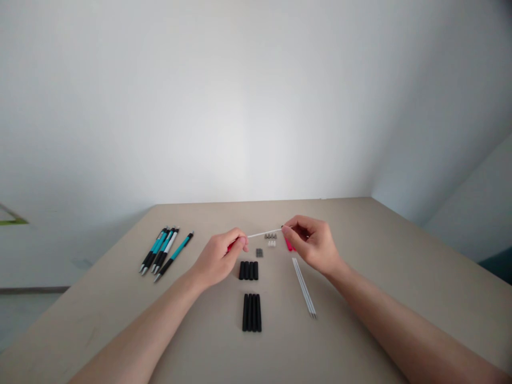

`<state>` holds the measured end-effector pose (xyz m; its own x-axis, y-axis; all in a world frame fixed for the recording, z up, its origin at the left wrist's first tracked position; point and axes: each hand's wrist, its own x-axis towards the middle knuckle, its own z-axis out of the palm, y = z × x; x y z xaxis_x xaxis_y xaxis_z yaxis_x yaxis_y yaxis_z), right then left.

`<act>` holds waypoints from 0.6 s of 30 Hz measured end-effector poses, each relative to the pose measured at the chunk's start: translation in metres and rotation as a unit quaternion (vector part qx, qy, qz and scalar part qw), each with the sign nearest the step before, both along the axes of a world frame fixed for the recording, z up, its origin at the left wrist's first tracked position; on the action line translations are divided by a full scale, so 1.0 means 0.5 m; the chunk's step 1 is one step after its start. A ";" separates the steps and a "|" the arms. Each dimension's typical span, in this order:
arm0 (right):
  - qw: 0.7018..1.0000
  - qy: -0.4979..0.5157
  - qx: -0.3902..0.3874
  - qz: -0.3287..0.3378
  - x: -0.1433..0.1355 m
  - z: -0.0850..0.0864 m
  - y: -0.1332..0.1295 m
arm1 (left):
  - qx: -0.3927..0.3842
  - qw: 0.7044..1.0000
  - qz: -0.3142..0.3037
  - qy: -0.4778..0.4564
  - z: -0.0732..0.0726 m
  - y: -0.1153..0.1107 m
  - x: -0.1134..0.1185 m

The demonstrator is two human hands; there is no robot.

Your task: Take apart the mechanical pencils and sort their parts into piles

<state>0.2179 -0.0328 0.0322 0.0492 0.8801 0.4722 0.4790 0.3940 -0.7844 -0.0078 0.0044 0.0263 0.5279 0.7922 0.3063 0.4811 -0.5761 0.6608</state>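
Note:
A thin white pen refill (264, 233) spans the gap between my two hands, above the middle of the table. My left hand (221, 255) is closed around a red pen barrel (229, 247), mostly hidden by the fingers; the refill's left end meets that hand, and I cannot tell how far it goes inside. With thumb and fingertips, my right hand (312, 242) pinches the refill's other end, where something small and dark shows. Pink-red barrels (288, 244) lie behind the right hand, partly covered. Three more white refills (304, 288) lie below it.
Black grips (248, 270) and longer black tubes (252, 312) lie in rows at centre. Beyond are springs (260, 253), white plastic pieces (272, 244) and metal tips (271, 236). Several pens (164, 249), mostly teal and black, lie left. A wall (248, 106) stands behind the table (340, 341).

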 end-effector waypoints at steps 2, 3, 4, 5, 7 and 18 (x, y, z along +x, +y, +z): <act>1.000 -0.027 0.012 -0.002 -0.010 -0.004 -0.005 | -0.005 1.000 0.002 -0.003 0.000 0.000 0.000; 0.999 -0.034 0.016 -0.002 -0.014 -0.004 -0.007 | -0.009 1.000 0.005 -0.004 0.000 0.000 0.000; 0.999 -0.038 0.019 -0.003 -0.017 -0.005 -0.008 | -0.012 1.000 0.010 -0.005 0.000 0.001 0.001; 0.999 -0.042 0.022 -0.004 -0.019 -0.004 -0.010 | -0.014 1.000 0.017 -0.005 -0.001 0.002 0.001; 0.998 -0.048 0.030 -0.010 -0.021 -0.003 -0.011 | -0.010 0.999 0.038 -0.007 -0.003 0.005 0.000; 0.997 -0.055 0.057 -0.011 -0.036 -0.007 -0.018 | 0.018 0.998 0.050 -0.027 -0.020 0.014 -0.003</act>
<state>0.1998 -0.0419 0.0286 0.0104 0.8202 0.5719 0.5698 0.4652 -0.6775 -0.0094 0.0114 0.0161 0.4282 0.8278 0.3624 0.5012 -0.5512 0.6671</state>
